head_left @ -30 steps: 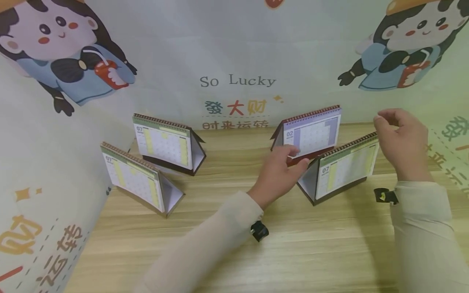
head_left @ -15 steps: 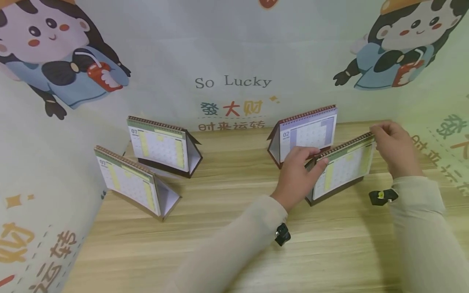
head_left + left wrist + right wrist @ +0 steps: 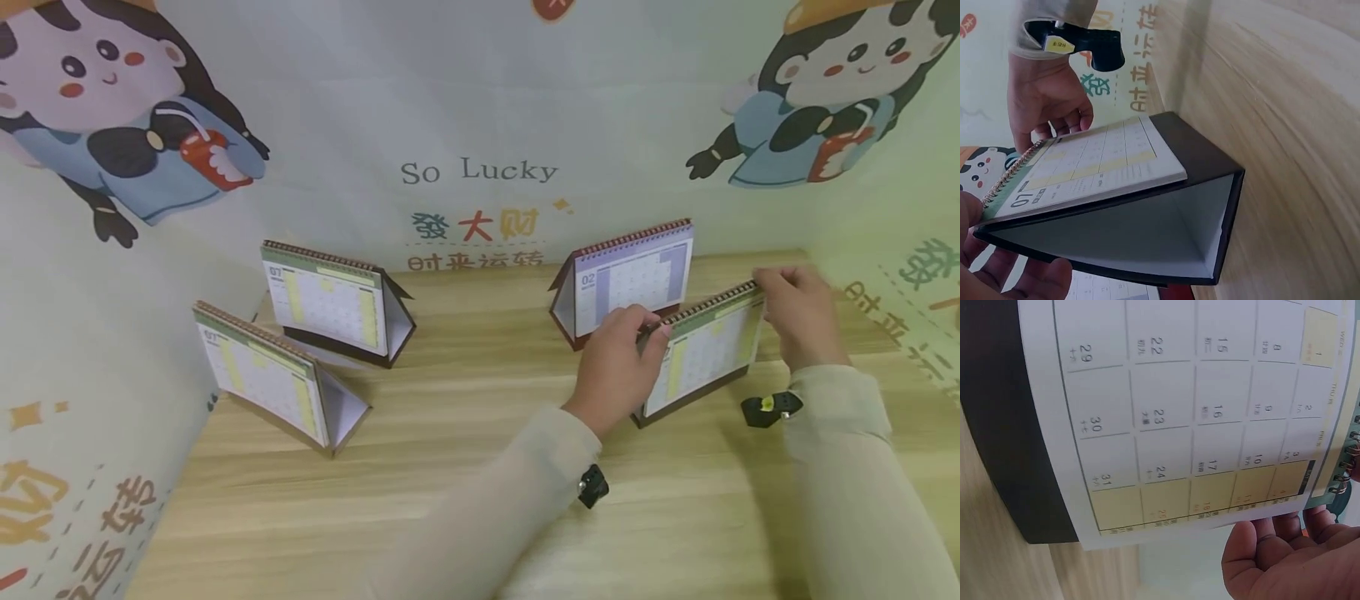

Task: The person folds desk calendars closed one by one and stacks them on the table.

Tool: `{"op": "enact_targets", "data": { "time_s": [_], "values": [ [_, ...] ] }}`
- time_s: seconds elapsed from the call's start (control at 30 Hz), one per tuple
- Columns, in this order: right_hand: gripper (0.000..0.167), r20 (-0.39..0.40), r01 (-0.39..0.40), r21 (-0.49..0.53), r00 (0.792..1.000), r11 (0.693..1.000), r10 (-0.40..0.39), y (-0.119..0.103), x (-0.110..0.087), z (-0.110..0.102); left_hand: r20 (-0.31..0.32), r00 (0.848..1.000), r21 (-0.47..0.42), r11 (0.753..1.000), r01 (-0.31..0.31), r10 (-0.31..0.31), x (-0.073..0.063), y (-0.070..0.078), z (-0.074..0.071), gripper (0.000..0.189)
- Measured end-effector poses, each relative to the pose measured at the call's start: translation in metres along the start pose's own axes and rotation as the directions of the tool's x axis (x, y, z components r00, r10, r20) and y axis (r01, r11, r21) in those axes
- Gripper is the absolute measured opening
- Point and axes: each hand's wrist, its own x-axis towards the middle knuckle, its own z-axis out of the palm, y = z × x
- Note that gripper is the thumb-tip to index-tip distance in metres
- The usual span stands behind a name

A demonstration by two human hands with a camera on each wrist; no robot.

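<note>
A desk calendar with a green header, yellow columns and "07" stands like a tent at the right of the table. My left hand grips its upper left corner, thumb on the front and fingers behind, as the left wrist view shows. At the other end of the spiral binding, my right hand holds the upper right corner. In the right wrist view the right fingers curl at the page's side edge. Just behind stands a purple calendar marked "02", its lower part overlapped by my left hand.
Two more green-topped calendars stand on the left, one farther back and one nearer. The wood-grain table meets a printed backdrop behind and at both sides. Black camera mounts hang at the wrists.
My left hand has moved right, from beside the purple calendar onto the front calendar's left corner. My right hand has come down onto its right corner. The calendar's right end has shifted slightly left.
</note>
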Motion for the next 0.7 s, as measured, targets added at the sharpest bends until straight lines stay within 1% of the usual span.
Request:
{"op": "enact_targets", "data": {
  "time_s": [0.1, 0.17, 0.27, 0.33, 0.43, 0.57, 0.7],
  "values": [
    [0.023, 0.0, -0.034, 0.06, 0.999, 0.998, 0.034, 0.004, -0.0001, -0.0007, 0.001, 1.0, 0.066, 0.998, -0.017, 0.017, -0.0011, -0.0009, 0.0024, 0.022],
    [0.026, -0.002, -0.048, 0.096, 0.999, 0.994, 0.049, 0.0056, 0.0001, 0.0005, -0.015, 1.0, 0.077, 0.997, -0.025, 0.026, -0.0012, -0.0017, 0.0031, 0.022],
    [0.03, -0.015, -0.065, 0.145, 0.998, 0.987, 0.068, 0.0059, -0.0001, 0.0034, -0.038, 0.999, 0.057, 0.998, -0.021, 0.023, -0.0014, -0.0028, 0.0034, 0.02],
    [0.032, -0.028, -0.077, 0.149, 0.996, 0.986, 0.082, 0.0056, -0.0007, 0.0046, -0.042, 0.999, 0.025, 1.0, -0.014, 0.015, -0.0016, -0.003, 0.0035, 0.02],
    [0.032, -0.034, -0.083, 0.153, 0.995, 0.985, 0.09, 0.0052, -0.0009, 0.0042, -0.04, 0.999, 0.001, 1.0, -0.015, 0.015, -0.0014, -0.0031, 0.0043, 0.019],
    [0.032, -0.028, -0.082, 0.16, 0.996, 0.984, 0.087, 0.0053, -0.0001, 0.0022, -0.04, 0.999, 0.003, 1.0, -0.02, 0.02, -0.0017, -0.0023, 0.0045, 0.019],
    [0.03, -0.013, -0.08, 0.128, 0.997, 0.989, 0.082, 0.0065, 0.0011, 0.0021, -0.04, 0.999, 0.014, 1.0, -0.006, 0.007, -0.0035, -0.0022, 0.0047, 0.021]
  ]
}}
